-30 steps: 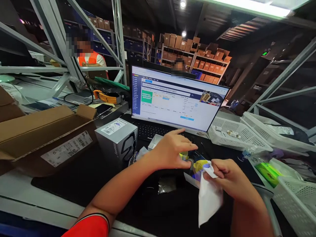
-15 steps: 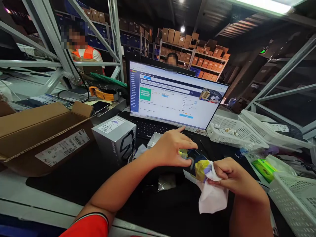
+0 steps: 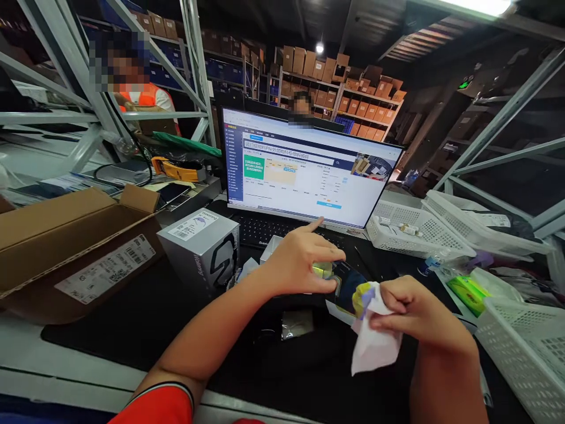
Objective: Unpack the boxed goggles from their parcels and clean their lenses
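My left hand (image 3: 304, 262) is closed on one end of a dark, glossy, flat item (image 3: 348, 282), with the thumb below, some fingers above and the index finger stretched out towards the screen. The item's exact kind is unclear. A crumpled white tissue (image 3: 377, 347) hangs from my right hand (image 3: 404, 306), pinched between thumb and fingers. Yellow and purple patches show where the tissue meets the item's right end. A pale flap pokes out beneath the item. Under my arms, a small clear packet (image 3: 297, 324) lies on the black mat (image 3: 220, 353).
A monitor (image 3: 304, 176) stands behind a keyboard (image 3: 253, 231). To the left are a grey product box (image 3: 200, 247) and an open cardboard carton (image 3: 83, 253). White baskets (image 3: 521, 347) and a green tissue pack (image 3: 468, 294) line the right side. Two people are beyond the desk.
The tissue and my right hand have shifted slightly, and the tissue hangs at a different slant. My left hand keeps its hold. The view has turned a little, and an orange panel now shows on the screen.
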The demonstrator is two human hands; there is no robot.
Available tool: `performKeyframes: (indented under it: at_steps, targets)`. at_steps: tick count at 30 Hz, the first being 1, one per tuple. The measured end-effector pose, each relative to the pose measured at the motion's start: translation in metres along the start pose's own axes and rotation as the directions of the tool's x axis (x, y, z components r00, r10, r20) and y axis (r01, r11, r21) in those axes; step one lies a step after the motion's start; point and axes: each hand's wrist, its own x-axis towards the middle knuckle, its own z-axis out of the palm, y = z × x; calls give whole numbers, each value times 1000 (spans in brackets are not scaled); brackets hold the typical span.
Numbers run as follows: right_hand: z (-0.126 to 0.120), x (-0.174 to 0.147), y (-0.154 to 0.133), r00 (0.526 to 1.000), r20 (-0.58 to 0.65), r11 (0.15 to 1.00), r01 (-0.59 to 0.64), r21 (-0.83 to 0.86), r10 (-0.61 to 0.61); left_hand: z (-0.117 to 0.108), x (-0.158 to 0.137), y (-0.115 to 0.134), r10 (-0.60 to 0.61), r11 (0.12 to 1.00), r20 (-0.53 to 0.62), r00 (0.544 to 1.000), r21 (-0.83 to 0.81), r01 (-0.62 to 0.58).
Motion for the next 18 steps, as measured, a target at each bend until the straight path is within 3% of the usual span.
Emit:
performKeyframes:
  at_steps: [4, 9, 12, 18]
  targets:
    - [-6, -3, 1, 999, 7, 997, 39, 62, -39, -3, 1, 3, -26, 999, 15, 1000, -22, 26]
    - [28, 12, -8, 971, -224, 989, -108, -106, 82, 11, 2, 16, 83, 972, 90, 992, 212, -101]
    - [36, 14, -12, 939, -334, 967, -157, -199, 84, 12, 2, 20, 141, 945, 131, 981, 279, -173]
    - [3, -2, -9, 998, -57, 999, 14, -42, -16, -10, 3, 15, 51, 997, -14, 999, 54, -50]
